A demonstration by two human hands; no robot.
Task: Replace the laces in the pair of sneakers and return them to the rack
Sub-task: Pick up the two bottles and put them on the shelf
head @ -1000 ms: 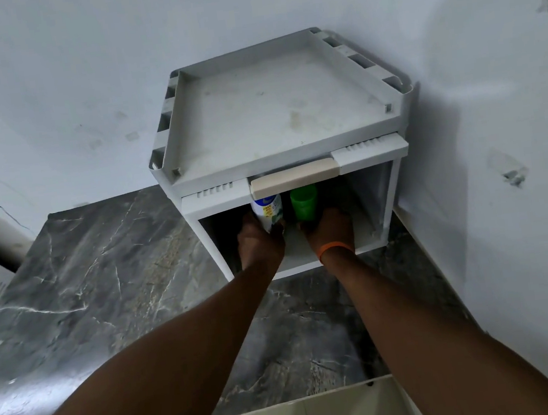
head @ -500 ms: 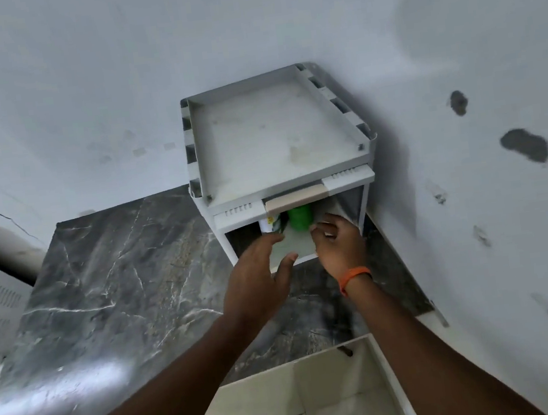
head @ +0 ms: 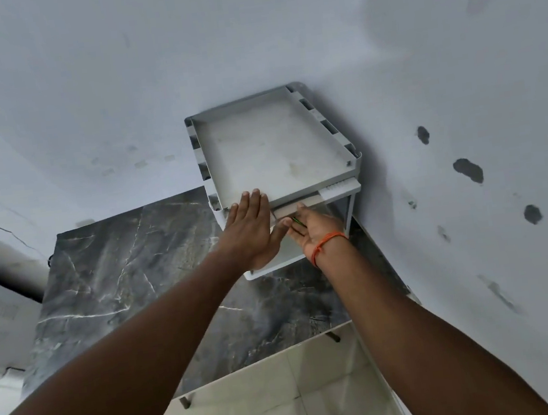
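Grey plastic rack [head: 272, 145], scuffed tray top, left hand [head: 251, 230] flat on its front edge, right hand [head: 317, 233] straight-fingered just below, gripping nothing

Pale wall [head: 179, 63] with dark spots [head: 467, 170] right of the right hand [head: 317, 233]; marble tabletop [head: 119, 278] left of the left hand [head: 251, 230]; pale tiles [head: 288, 395] below.

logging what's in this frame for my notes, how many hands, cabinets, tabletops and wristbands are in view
hands: 2, left hand and right hand
white cabinet: 1
marble tabletop: 1
orange wristband: 1
total: 5
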